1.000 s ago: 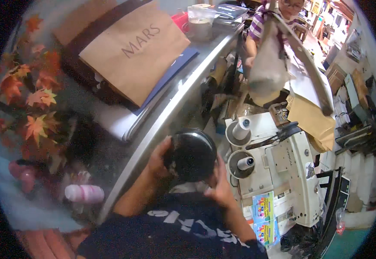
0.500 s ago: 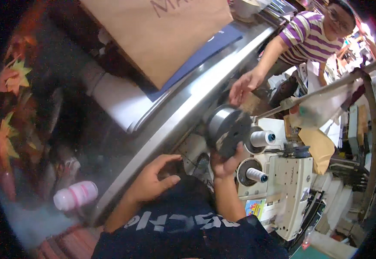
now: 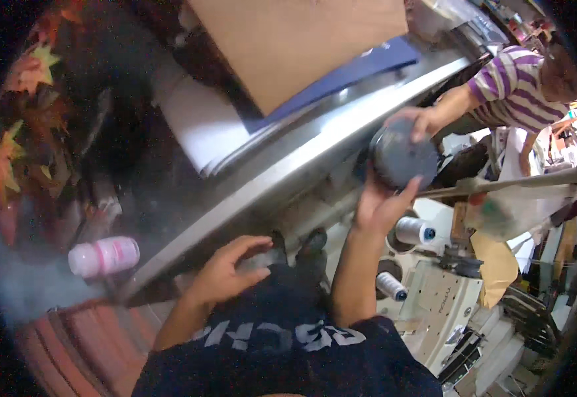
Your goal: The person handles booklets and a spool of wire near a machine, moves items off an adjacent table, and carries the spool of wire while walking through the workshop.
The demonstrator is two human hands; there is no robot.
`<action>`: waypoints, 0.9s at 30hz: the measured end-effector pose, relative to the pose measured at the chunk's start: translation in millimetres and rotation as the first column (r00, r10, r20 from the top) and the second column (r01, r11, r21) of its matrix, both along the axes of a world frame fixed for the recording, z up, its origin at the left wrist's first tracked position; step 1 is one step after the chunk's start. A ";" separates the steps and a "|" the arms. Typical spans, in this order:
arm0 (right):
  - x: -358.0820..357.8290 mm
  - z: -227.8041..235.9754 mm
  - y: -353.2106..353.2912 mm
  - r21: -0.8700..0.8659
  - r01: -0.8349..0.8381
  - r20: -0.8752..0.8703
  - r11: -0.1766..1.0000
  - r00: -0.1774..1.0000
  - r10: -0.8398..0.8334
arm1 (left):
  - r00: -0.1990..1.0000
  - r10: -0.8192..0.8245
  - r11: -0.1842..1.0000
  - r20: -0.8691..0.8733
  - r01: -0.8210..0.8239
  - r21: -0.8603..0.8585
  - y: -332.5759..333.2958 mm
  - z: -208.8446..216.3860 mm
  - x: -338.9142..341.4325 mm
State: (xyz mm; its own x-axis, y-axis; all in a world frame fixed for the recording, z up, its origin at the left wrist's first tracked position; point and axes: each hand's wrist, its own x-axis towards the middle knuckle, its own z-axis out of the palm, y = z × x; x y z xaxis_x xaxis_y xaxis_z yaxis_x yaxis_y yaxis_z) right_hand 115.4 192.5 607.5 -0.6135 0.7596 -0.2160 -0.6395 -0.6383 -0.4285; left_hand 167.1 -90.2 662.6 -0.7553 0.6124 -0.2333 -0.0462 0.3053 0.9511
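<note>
Between two and three o'clock in our view, beside the metal edge of the work surface (image 3: 288,167), a dark round spool (image 3: 404,159) hung in the air, our right hand (image 3: 382,208) grasping its rim near the spool's own seven o'clock as a co-worker's hand (image 3: 426,121) reached over the upper edge near one. Our left hand (image 3: 234,270), at seven o'clock in the view, was bare, thumb and fingers curved apart around nothing. Blur hid finer detail, but we judged the spool stiff and compact, of moderate weight and hard to crush. Its smooth face, we reckoned, offered flat fingertips little purchase; the rim looked the surer hold, thumb on the face and fingers behind, with a second hand opposite against tipping. A cone of white thread (image 3: 411,229) and a sewing machine (image 3: 444,308) stood toward four o'clock, a pink-and-white bottle (image 3: 105,257) past eight.
</note>
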 end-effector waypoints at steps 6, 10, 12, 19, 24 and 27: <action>-16.1 -39.9 -6.8 0.208 0.089 0.067 0.974 0.992 -0.105 | 0.910 0.053 0.998 -0.412 -0.055 0.006 -30.0 -53.8 0.8; -21.5 -157.5 -1.3 0.332 0.252 0.339 0.909 0.867 -0.364 | 0.422 0.237 0.971 -0.875 -0.066 0.232 -25.2 -79.4 -1.5; -27.3 -211.9 17.7 0.308 0.310 0.372 0.899 0.831 -0.414 | 0.235 0.188 0.980 -0.954 0.016 0.197 -39.8 -88.7 3.0; -90.0 -404.3 133.5 0.561 0.132 0.410 0.817 0.813 -0.413 | -0.071 -0.072 0.974 -0.995 -0.219 -0.055 -30.4 -88.4 -9.1; -153.0 -429.1 142.5 0.632 -0.104 0.447 0.768 0.858 -0.252 | -0.123 -0.297 0.851 -0.947 -0.483 -0.205 -22.2 -77.7 -10.0; -184.1 -444.4 150.9 0.708 -0.154 0.422 0.689 0.875 -0.238 | -0.095 -0.398 0.757 -0.912 -0.596 -0.268 -13.5 -77.2 -5.2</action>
State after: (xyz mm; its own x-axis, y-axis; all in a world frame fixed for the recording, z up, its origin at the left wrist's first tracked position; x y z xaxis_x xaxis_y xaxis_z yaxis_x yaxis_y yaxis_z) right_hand -68.7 343.4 163.2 -0.5547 0.8172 0.1564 -0.2641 0.0053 -0.9645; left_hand 161.9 -103.7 585.4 -0.4793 0.6435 0.5969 0.5811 0.7423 -0.3337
